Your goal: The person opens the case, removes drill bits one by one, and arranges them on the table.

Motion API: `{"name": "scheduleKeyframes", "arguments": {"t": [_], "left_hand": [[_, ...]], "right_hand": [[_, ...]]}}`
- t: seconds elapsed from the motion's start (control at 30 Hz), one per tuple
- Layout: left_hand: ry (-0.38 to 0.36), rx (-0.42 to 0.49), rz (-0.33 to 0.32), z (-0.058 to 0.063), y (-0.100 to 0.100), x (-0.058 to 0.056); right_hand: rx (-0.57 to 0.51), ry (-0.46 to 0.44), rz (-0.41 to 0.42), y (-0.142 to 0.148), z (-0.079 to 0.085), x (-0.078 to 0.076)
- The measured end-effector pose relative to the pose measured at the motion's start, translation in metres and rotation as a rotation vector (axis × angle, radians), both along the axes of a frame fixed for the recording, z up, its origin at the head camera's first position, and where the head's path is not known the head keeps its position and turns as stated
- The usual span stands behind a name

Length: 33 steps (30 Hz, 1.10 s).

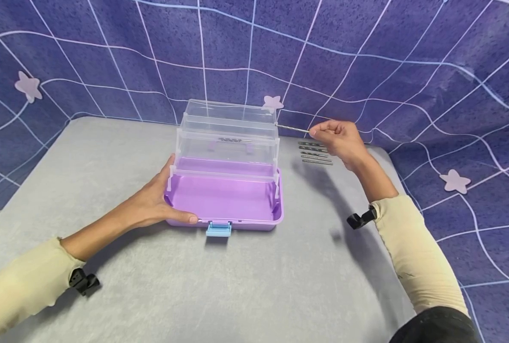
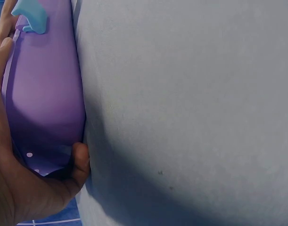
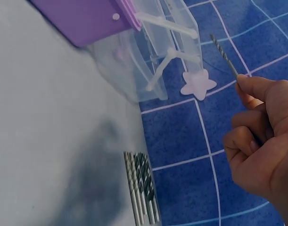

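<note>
An opened purple storage box (image 1: 224,197) with clear cantilever trays (image 1: 228,125) and a blue latch (image 1: 218,229) stands on the table. My left hand (image 1: 151,202) grips its left end, thumb along the front rim; in the left wrist view, fingers curl around the purple end wall (image 2: 49,94). Between thumb and index finger, my right hand (image 1: 341,142) pinches a thin drill bit (image 1: 293,128). The bit points left, its tip by the top tray's right end; the right wrist view shows its twisted flutes (image 3: 221,51). Several dark bits (image 1: 234,140) show through the clear plastic.
A row of several drill bits (image 1: 314,149) lies on the grey table (image 1: 254,281) right of the box, beneath my right hand. A blue gridded cloth (image 1: 237,52) with star shapes (image 1: 454,181) rises behind and beside the table.
</note>
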<state>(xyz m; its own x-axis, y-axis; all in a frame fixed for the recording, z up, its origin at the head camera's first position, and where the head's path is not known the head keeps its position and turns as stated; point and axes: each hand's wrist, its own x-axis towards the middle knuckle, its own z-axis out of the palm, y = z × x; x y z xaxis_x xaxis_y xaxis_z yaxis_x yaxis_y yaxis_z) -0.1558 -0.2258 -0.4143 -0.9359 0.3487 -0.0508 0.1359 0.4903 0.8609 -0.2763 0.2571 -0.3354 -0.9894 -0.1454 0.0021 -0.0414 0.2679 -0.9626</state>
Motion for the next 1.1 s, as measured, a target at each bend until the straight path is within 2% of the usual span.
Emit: {"name": "scheduleKeyframes", "arguments": {"t": [0.3, 0.63, 1.1], "left_hand": [[-0.001, -0.019, 0.004, 0.000, -0.001, 0.001], [0.001, -0.001, 0.003, -0.001, 0.000, 0.001], [-0.005, 0.001, -0.001, -0.001, -0.001, 0.000]], "right_hand": [[-0.054, -0.005, 0.002, 0.015, -0.008, 0.004], [-0.029, -0.052, -0.009, 0.034, -0.024, 0.010], [0.037, -0.121, -0.042, 0.060, -0.057, 0.015]]}}
